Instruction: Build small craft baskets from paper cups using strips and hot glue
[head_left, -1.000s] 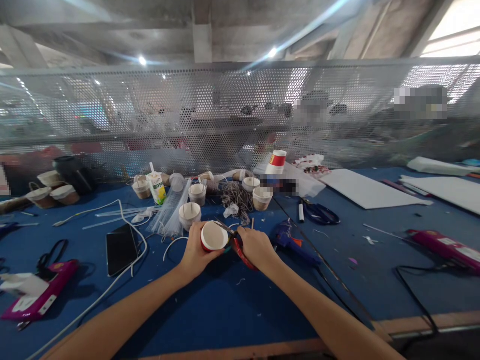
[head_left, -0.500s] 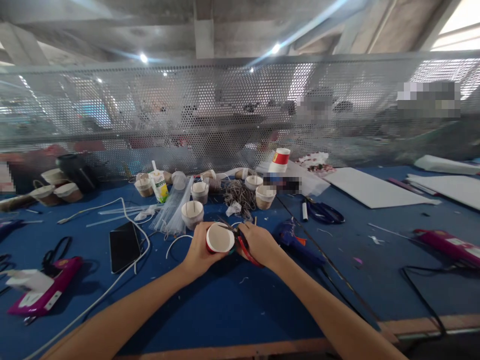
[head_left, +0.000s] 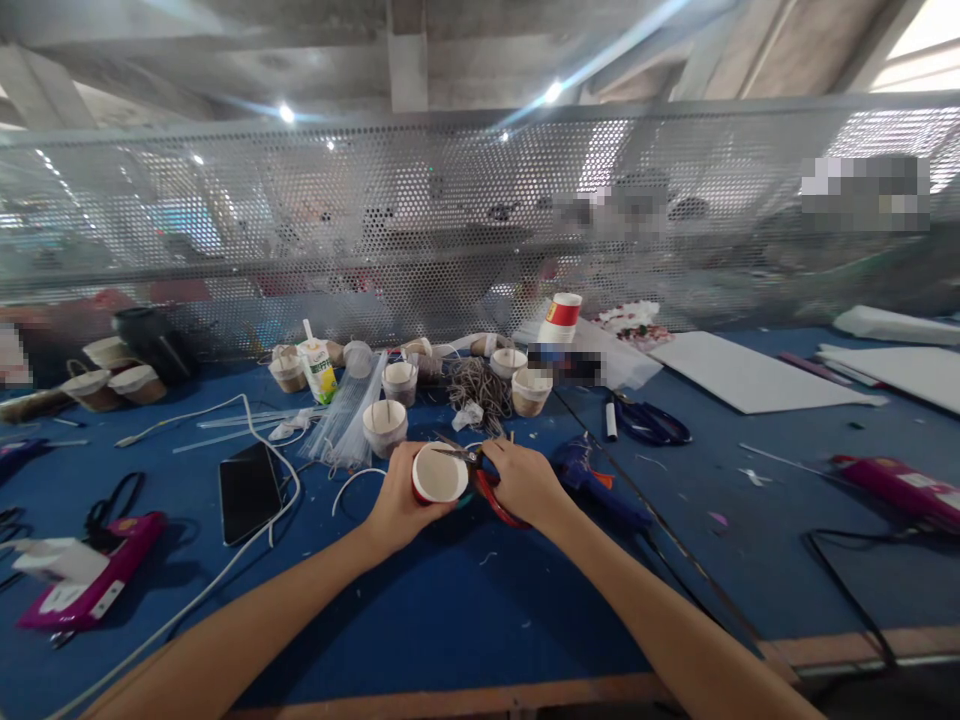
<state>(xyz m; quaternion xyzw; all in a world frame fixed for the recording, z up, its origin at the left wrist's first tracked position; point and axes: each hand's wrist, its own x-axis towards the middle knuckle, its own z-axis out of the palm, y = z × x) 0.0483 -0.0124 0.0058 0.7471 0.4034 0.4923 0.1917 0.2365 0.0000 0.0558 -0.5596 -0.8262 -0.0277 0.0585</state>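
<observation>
My left hand [head_left: 401,500] is wrapped round a paper cup [head_left: 440,475], white inside with a red outer wall, its mouth tilted toward me. My right hand [head_left: 525,482] grips red-handled scissors [head_left: 507,508]. The blades are parted, one reaching over the cup's rim; whether they cut into the paper I cannot tell. Just beyond the cup stands a small wrapped cup [head_left: 385,428] with a handle. A tangle of grey-brown cord [head_left: 480,393] lies behind my hands. To the right of my right hand rests a blue glue gun [head_left: 600,485].
A black phone [head_left: 250,493] and a white cable [head_left: 294,470] lie left. Clear plastic sticks [head_left: 349,410], a drink carton [head_left: 318,372] and stacked paper cups [head_left: 561,318] stand farther back. Dark-handled scissors [head_left: 652,422] and purple power strips [head_left: 900,492] lie about. A perforated metal screen [head_left: 450,220] closes the back.
The scissors and my right hand have shifted very slightly, with the blades still at the cup's rim. My left hand keeps its hold on the cup.
</observation>
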